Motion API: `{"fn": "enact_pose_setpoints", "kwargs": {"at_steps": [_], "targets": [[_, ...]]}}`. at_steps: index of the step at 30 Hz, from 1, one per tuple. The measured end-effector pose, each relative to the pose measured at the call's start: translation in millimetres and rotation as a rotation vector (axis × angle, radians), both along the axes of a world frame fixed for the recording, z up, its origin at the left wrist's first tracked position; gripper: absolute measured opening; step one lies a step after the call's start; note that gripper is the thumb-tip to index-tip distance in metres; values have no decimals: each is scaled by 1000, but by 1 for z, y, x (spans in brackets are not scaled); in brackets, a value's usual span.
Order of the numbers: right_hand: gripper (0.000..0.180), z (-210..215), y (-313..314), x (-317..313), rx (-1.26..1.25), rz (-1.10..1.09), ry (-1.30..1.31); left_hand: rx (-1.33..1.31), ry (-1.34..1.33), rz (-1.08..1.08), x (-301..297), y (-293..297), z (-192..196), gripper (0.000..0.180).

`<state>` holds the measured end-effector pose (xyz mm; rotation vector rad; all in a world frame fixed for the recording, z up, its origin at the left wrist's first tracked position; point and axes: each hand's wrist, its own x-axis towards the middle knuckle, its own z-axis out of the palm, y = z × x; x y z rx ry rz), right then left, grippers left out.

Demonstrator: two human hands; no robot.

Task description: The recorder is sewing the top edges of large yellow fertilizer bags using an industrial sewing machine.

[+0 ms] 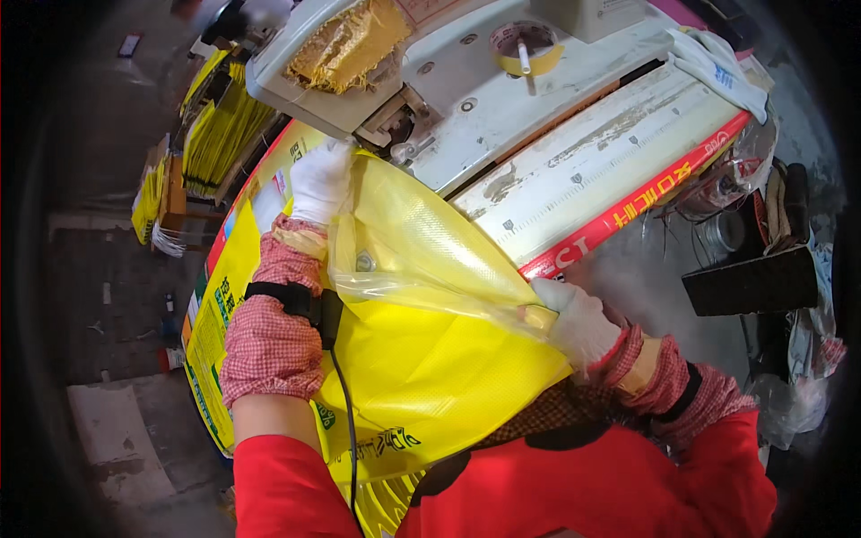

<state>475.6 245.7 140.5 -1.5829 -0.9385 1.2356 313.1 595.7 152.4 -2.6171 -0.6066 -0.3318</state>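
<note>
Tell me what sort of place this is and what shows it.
Probably a small bag-sewing workshop: there's what looks like a white industrial sewing machine, a large yellow sack in front of it, and stacked yellow bags behind.

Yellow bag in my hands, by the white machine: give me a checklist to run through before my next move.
1. Right hand has a grip on the edge of the yellow bag: ok.
2. Left hand has a firm grip: cannot tell, its fingertips are hard to make out beside the white machine.
3. Clear film at the bag lies smooth: not ok, it is wrinkled between the hands.
4. Cable from the left wrist strap is off the bag: not ok, it runs down across it.
5. Tape roll is apart from the bag: ok, it lies on the machine.
</note>
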Motion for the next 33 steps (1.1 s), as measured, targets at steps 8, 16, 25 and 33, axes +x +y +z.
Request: {"fn": "enact_pose_setpoints", "kwargs": {"at_steps": [8,16,25,33], "targets": [[28,-8,6,-14,247,-152,493,-312,31,-86,9,2,21,11],[25,-9,-7,-14,122,127,-478,-582,25,32,-7,-14,34,21],[27,9,153,-29,384,223,-1063,-353,-252,244,5,148,72,23],[25,46,238,13,452,829,-1365,-311,290,54,23,-35,151,26]]}}
